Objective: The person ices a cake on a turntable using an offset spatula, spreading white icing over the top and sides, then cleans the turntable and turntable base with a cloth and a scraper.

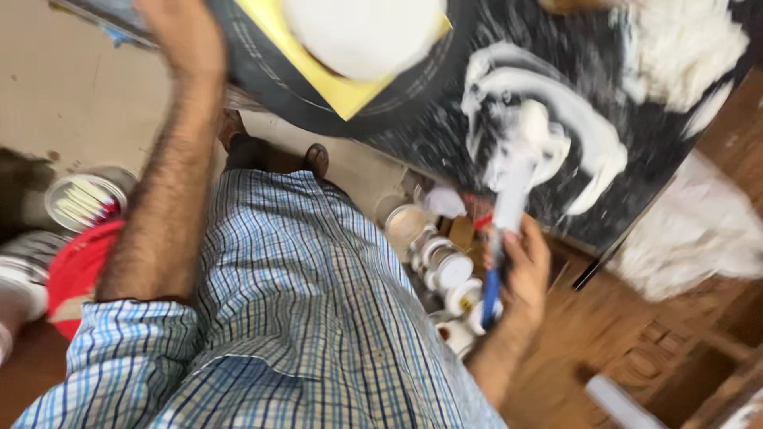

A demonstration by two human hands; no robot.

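My right hand (pixel 526 274) is shut on a blue-handled putty knife (pixel 509 199). Its blade is coated in white paste and lies in a smear of white paste (pixel 556 119) on a dark speckled slab (pixel 429 103). My left hand (pixel 181 33) reaches up to the slab's left edge. It is blurred and cut off by the frame's top, so its grip is unclear. A yellow sheet (pixel 342 91) lies on the slab with a round white object (pixel 362 32) on it. A heap of white material (pixel 683 48) sits on the slab's far right.
Several small round tins with white lids (pixel 445 270) stand below the slab by my right hand. A red bucket (pixel 75 274) and a paint-streaked can (pixel 83 199) are at the left. Carved brown wooden furniture (pixel 652 357) is at the lower right, a white mass (pixel 699 230) above it.
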